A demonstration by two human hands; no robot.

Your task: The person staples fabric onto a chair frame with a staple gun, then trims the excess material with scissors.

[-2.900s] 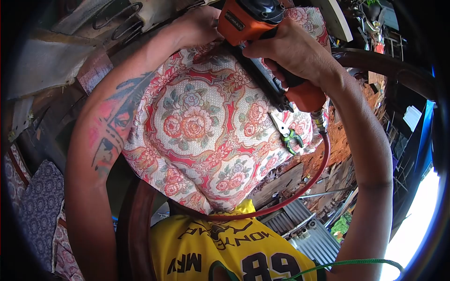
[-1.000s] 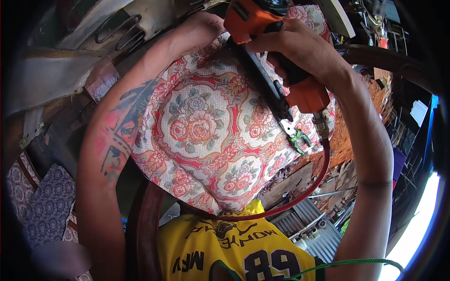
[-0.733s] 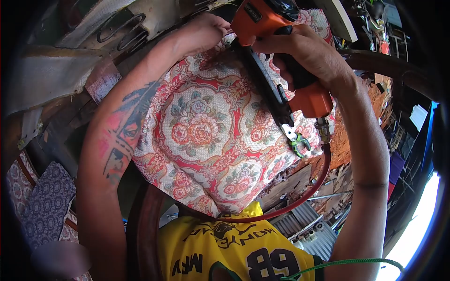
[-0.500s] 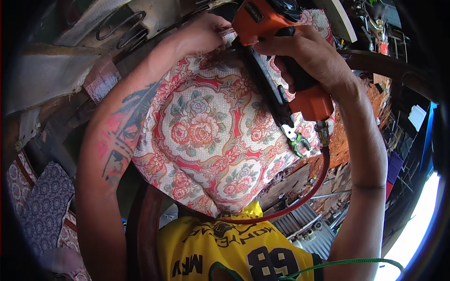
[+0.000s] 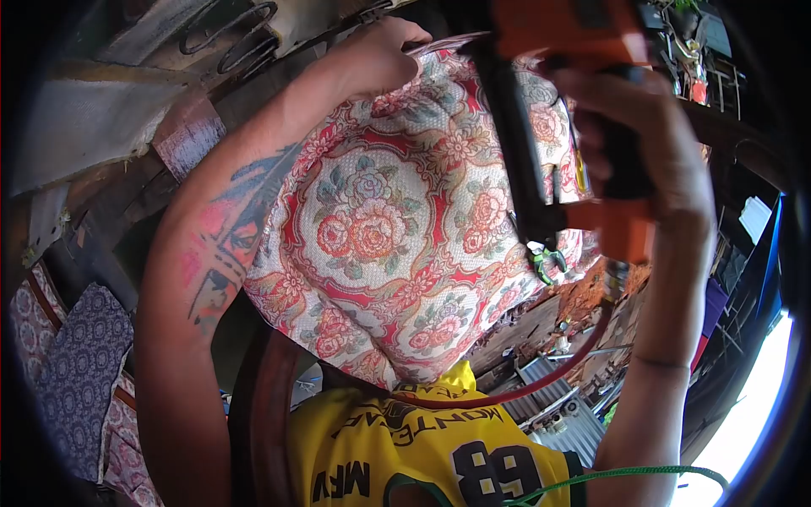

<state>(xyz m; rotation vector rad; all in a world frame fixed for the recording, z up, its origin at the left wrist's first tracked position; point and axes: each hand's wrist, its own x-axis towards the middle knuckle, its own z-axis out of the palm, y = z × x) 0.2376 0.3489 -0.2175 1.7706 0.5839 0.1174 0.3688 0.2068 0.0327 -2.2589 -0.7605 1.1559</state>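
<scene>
A cushion covered in red and cream floral upholstery fabric (image 5: 363, 220) fills the middle of the view. At its far edge, my left hand (image 5: 384, 55) is closed on the fabric, its fingertips partly hidden. My right hand (image 5: 646, 127), smeared by motion, is wrapped around the black grip of an orange pneumatic staple gun (image 5: 627, 228). The gun's long dark magazine hangs over the right part of the cushion, its nose near the far edge. Beside the magazine's lower end lie pliers with green and black handles (image 5: 549, 264), their jaws partly covered.
A red air hose (image 5: 541, 367) runs from the gun across my front. Curved metal springs (image 5: 245, 38) and a torn frame lie at upper left. Patterned blue-grey fabric (image 5: 84, 372) is at lower left. A green cord (image 5: 625, 473) crosses at lower right.
The staple gun and my right hand have moved right, away from my left hand. My left hand has shifted slightly up and right, still holding the fabric edge, now more exposed.
</scene>
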